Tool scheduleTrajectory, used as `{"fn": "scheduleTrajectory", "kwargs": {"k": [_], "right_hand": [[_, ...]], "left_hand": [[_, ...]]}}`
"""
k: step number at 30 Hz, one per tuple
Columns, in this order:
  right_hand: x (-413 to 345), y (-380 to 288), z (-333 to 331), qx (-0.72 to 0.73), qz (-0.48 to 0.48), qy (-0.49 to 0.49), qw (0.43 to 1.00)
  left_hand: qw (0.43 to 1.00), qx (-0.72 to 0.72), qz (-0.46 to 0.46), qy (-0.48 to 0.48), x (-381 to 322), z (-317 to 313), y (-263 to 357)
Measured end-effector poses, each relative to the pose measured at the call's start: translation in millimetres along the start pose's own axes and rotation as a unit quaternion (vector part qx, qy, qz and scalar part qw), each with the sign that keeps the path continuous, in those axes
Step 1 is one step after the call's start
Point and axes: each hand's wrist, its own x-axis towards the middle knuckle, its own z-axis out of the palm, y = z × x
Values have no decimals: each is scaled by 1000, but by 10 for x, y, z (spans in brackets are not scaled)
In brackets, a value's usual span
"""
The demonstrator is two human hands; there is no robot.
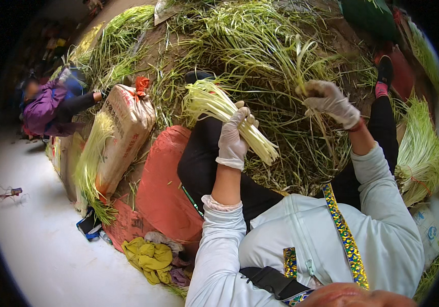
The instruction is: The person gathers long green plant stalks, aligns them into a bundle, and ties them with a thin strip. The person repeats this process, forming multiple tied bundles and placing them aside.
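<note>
My left hand point(233, 139), in a thin white glove, grips a bunch of pale yellow-green chive-like stalks point(213, 100). The cut white ends point down to the right, the leafy tips up to the left. My right hand point(329, 100), gloved too, is apart from the bunch on its right. Its fingers are pinched on a few loose leaves point(300, 69) that stick up above them; motion blurs the fingertips. Between my legs lies a heap of loose, partly withered leaves point(281, 149). Beyond my hands spreads a larger pile of long green leaves point(254, 38).
On the left are a printed woven sack point(127, 130) with stalks point(94, 149) lying against it and a red sack point(165, 184). A tied bundle point(415, 157) rests at the right. Yellow cloth point(148, 259) lies lower left. Another person point(48, 103) sits farther left.
</note>
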Motion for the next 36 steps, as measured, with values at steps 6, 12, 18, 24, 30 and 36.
{"fn": "scheduleTrajectory", "kwargs": {"k": [6, 12, 18, 24, 30, 36], "right_hand": [[-44, 326, 434, -78, 48, -47, 995], [-45, 273, 635, -267, -67, -139, 951], [50, 266, 819, -103, 54, -103, 988], [47, 398, 929, 11, 90, -31, 995], [42, 411, 922, -197, -34, -33, 979], [-234, 514, 923, -162, -84, -7, 983]], "left_hand": [[999, 51, -10, 16, -35, 35, -43], [989, 142, -22, 26, -30, 69, -87], [971, 234, -26, 45, -12, 57, -213], [966, 256, -9, 36, -21, 53, -209], [941, 339, -8, 7, -41, 56, -221], [958, 280, 34, 52, -8, 47, -238]]}}
